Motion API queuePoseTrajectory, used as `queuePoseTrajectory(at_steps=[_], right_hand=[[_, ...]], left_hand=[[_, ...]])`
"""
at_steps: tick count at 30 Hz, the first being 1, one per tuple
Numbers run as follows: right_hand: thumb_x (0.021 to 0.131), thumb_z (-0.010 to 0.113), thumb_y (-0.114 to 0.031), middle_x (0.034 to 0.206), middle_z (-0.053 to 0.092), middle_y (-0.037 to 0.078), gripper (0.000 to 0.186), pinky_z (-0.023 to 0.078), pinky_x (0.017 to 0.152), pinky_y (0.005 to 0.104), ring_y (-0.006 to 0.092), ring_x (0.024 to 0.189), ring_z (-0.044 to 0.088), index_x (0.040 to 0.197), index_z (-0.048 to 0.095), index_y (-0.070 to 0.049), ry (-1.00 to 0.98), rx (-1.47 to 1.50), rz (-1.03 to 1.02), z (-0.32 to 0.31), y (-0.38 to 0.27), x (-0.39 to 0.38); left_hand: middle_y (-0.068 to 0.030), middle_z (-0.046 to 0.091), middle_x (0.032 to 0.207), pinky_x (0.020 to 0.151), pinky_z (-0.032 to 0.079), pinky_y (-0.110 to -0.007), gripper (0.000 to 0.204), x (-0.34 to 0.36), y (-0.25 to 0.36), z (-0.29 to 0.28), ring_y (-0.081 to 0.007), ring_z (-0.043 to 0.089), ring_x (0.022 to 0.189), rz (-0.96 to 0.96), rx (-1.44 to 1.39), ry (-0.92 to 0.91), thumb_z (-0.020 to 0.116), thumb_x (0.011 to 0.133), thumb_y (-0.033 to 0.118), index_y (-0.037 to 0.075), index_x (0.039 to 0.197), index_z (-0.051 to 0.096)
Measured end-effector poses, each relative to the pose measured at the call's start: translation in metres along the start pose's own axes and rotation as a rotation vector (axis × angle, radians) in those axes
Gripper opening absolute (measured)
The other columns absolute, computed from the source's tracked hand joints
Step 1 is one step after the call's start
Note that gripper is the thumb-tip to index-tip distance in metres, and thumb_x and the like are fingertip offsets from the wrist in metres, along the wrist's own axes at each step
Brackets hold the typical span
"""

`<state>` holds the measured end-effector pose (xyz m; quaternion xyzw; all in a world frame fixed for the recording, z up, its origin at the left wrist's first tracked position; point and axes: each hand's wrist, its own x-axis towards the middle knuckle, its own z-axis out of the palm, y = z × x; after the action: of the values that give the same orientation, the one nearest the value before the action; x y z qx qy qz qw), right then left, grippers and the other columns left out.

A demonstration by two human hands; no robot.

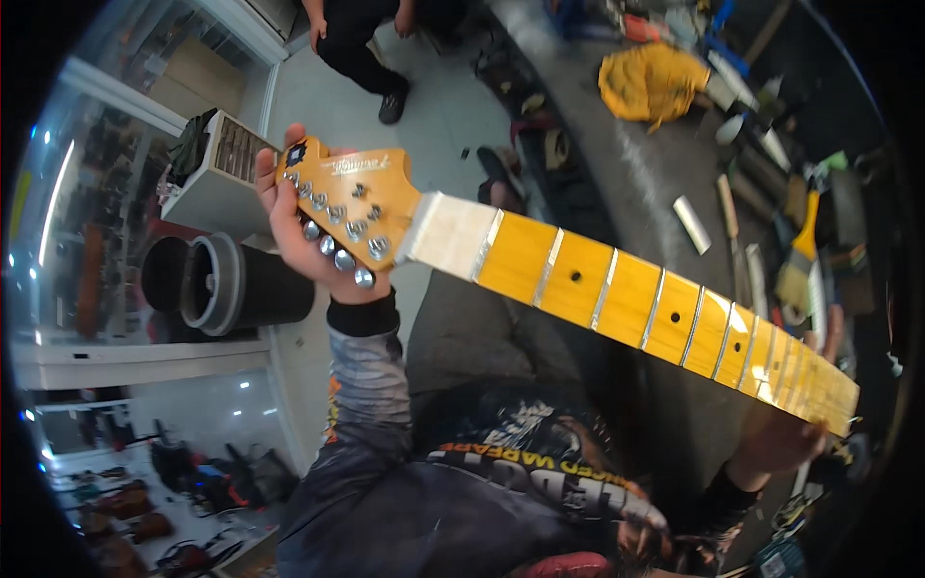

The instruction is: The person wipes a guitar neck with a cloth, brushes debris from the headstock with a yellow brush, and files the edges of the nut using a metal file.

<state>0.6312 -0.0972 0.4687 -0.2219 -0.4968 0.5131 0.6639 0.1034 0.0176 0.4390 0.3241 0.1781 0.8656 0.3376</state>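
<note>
A guitar neck (626, 299) with a glossy yellow fretboard, metal frets and dark dot inlays lies slantwise before me. Its headstock (371, 178) carries several silver tuning pegs (356, 229). Between the nut and the first fret the surface is pale and whitish; I cannot tell whether it is tape or bare wood. My left hand (299, 226) is wrapped behind the headstock, its fingertips showing past the edge. At the far right, my right hand (782, 441) grips the heel end from below, with most of its fingers hidden behind the wood.
A dark workbench (655, 169) on the right bears a yellow cloth (650, 85), a paintbrush (798, 265), a small white block (691, 224) and scattered tools. Black bins (246, 284) and a white drawer cabinet (226, 159) stand left. Another person's legs (356, 43) show at the top.
</note>
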Motion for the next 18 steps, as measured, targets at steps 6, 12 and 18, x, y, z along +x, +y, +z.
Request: queuePoseTrajectory(at_steps=[6, 12, 18], right_hand=[[0.116, 0.055, -0.043, 0.167, 0.056, 0.022, 0.094, 0.046, 0.130, 0.0551, 0.0369, 0.153, 0.059, 0.182, 0.004, 0.000, 0.114, 0.207, 0.052, -0.003, 0.008, 0.029], [0.121, 0.044, -0.032, 0.167, 0.057, 0.023, 0.069, 0.046, 0.130, 0.0486, 0.0331, 0.154, 0.058, 0.176, 0.028, 0.007, 0.148, 0.235, -0.036, -0.013, 0.014, 0.079], [0.124, 0.046, -0.034, 0.161, 0.064, 0.018, 0.053, 0.046, 0.126, 0.0481, 0.0298, 0.149, 0.061, 0.161, 0.050, 0.003, 0.044, 0.254, -0.040, 0.003, 0.033, 0.129]], left_hand=[[-0.0286, 0.056, 0.158, 0.091, 0.067, -0.051, 0.061, -0.004, 0.035, 0.046, -0.0400, 0.077, 0.102, 0.308, 0.069, -0.023, 0.048, 0.108, 0.025, 0.015, 0.168, 0.040], [-0.0302, 0.045, 0.166, 0.091, 0.066, -0.050, 0.077, -0.015, 0.065, 0.060, -0.0401, 0.078, 0.101, 0.501, 0.168, -0.085, 0.051, 0.106, 0.028, 0.018, 0.178, 0.026], [-0.0297, 0.044, 0.170, 0.090, 0.068, -0.043, 0.077, -0.028, 0.090, 0.065, -0.0363, 0.076, 0.105, 0.677, 0.122, -0.170, 0.050, 0.106, 0.027, 0.014, 0.178, 0.027]])
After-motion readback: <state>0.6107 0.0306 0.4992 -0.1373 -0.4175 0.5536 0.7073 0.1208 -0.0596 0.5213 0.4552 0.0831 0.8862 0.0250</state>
